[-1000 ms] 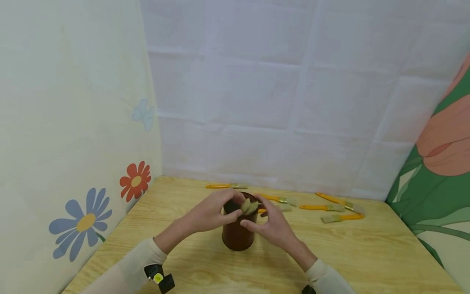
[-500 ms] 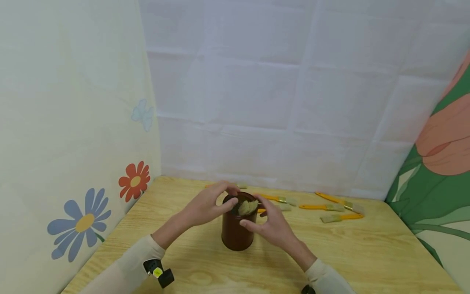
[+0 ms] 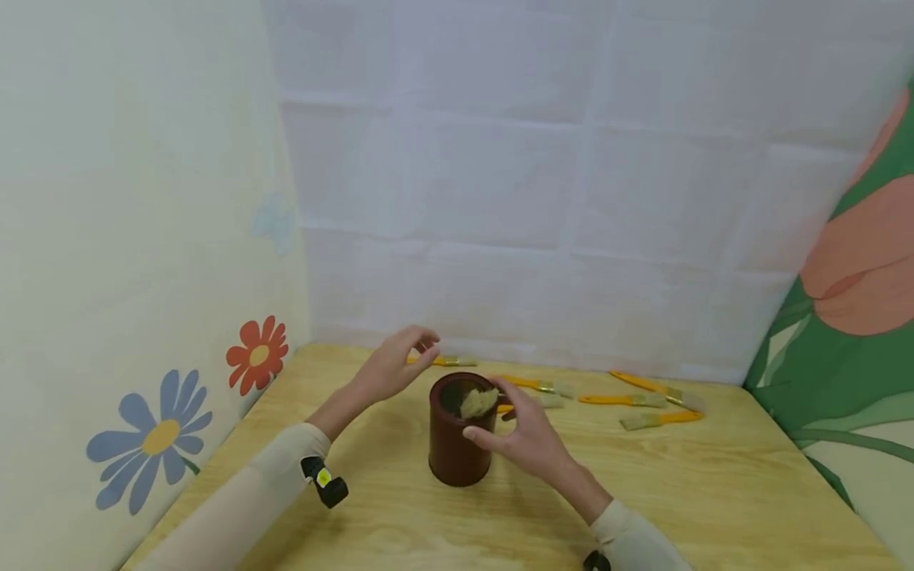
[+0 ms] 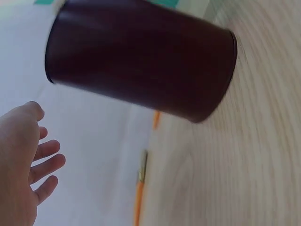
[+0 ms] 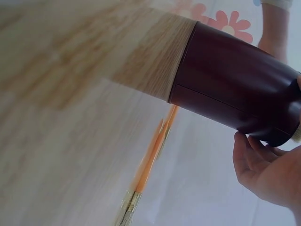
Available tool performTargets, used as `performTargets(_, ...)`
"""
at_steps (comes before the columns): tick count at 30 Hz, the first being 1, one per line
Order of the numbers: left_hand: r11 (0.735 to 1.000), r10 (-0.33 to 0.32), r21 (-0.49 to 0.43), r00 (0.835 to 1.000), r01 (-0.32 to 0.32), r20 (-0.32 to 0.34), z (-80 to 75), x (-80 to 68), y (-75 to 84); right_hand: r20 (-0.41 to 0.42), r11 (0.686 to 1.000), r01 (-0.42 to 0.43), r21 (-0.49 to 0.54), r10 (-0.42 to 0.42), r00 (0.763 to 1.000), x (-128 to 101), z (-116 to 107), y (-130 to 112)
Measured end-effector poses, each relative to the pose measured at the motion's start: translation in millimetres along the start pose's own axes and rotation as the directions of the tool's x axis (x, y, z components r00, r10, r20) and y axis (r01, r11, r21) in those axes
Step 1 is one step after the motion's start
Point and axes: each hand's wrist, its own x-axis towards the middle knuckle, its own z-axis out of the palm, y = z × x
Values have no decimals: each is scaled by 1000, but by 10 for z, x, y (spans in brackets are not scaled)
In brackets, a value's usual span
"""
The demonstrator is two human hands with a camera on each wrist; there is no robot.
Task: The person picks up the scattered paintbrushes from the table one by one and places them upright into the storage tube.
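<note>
The fingers of the right hand (image 3: 524, 434) are gently curved, and the thumb with the fingertips lies against the upper right side of the dark brown cylindrical cup (image 3: 457, 432), near its rim. In the right wrist view the fingertips (image 5: 244, 153) are just at the rim of the cup (image 5: 235, 96), but I cannot tell if they really grip it or only touch it.

The left hand (image 3: 391, 367) is above the table, up and to the left of the cup in the head view, and it holds nothing. Its fingers are loosely curled, with thumb and forefinger close to each other. In the left wrist view the fingers (image 4: 44, 162) are spread and relaxed in the lower left of the frame, well apart from the cup (image 4: 141, 59).

The cup stands upright on the light wooden table (image 3: 714, 492), a little below the middle of the head view. Pale brush bristles (image 3: 477, 402) show out of its open top on the right side.

Behind the cup, more paintbrushes with orange handles lie flat on the table: one (image 3: 450, 361) just beyond the left hand, one (image 3: 539, 386) behind the right hand, and three (image 3: 653, 403) further to the right. Flower stickers (image 3: 257, 354) are on the left wall.
</note>
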Motion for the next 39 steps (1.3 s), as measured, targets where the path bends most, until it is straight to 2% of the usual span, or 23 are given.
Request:
performTargets(4,996,-80,35,996,79,44,92,13,-178,21,1000,-12,16,11,1000,-12,17,9)
performTargets(7,994,-99,61,993,95,67,173,62,-243,24,1000,-18,6,18,1000,-16,-2,13)
performTargets(12,980,-87,191,989,62,122,357,199,-381,10,1000,-19,-16,19,1000,-7,-32,41)
performTargets(16,956,-129,281,977,77,171,475,275,-474,24,1000,-24,-8,25,999,9,-34,45)
performTargets(22,927,-192,362,954,99,229,620,353,-578,29,999,-37,-4,37,999,2,-38,38)
performTargets(29,888,-255,450,913,91,318,747,425,-699,42,998,-58,-14,58,997,-7,-6,29)
performTargets(34,873,-255,482,915,78,314,832,470,-769,41,998,-63,-19,63,997,-8,-17,23)
performTargets(39,875,-264,476,909,86,322,891,511,-768,33,998,-53,-28,54,998,-2,-47,33)
